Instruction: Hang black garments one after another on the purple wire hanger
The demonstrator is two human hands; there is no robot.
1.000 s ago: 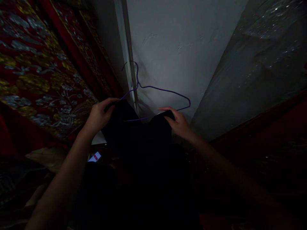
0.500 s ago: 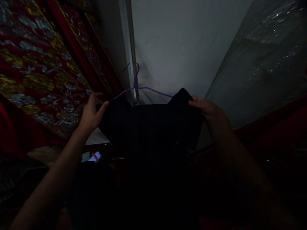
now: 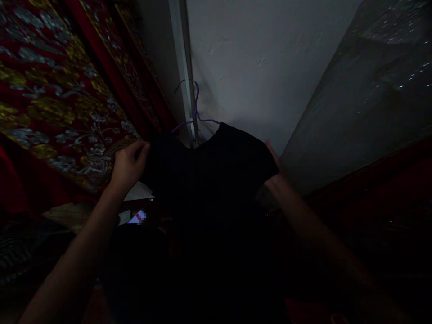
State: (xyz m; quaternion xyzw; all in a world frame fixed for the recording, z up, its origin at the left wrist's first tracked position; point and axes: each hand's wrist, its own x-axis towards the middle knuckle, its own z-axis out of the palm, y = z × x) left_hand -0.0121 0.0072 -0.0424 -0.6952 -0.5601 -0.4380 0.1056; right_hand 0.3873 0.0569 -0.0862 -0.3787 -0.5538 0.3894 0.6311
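Note:
A black short-sleeved top (image 3: 216, 166) hangs on a purple wire hanger (image 3: 196, 100), with the hook round an upright metal strip. My left hand (image 3: 130, 162) is closed, thumb against fingers, pinching the garment's left shoulder or sleeve edge. On the other side, my right hand (image 3: 274, 164) is at the right sleeve, touching it. Dark cloth covers most of that hand; only one finger's edge and the wrist show, so its grip is hidden. Below the shoulders the black cloth merges into shadow.
Red cloth with gold and silver embroidery (image 3: 54, 85) hangs at the left. The metal strip (image 3: 184, 58) runs down a pale wall (image 3: 263, 58). Clear plastic sheeting (image 3: 378, 85) covers the right side. A small white-and-red item (image 3: 137, 218) lies below my left hand.
My right hand has moved down and behind the right sleeve from the shoulder corner. The right shoulder now lies smooth over the hanger. My left hand keeps its pinch.

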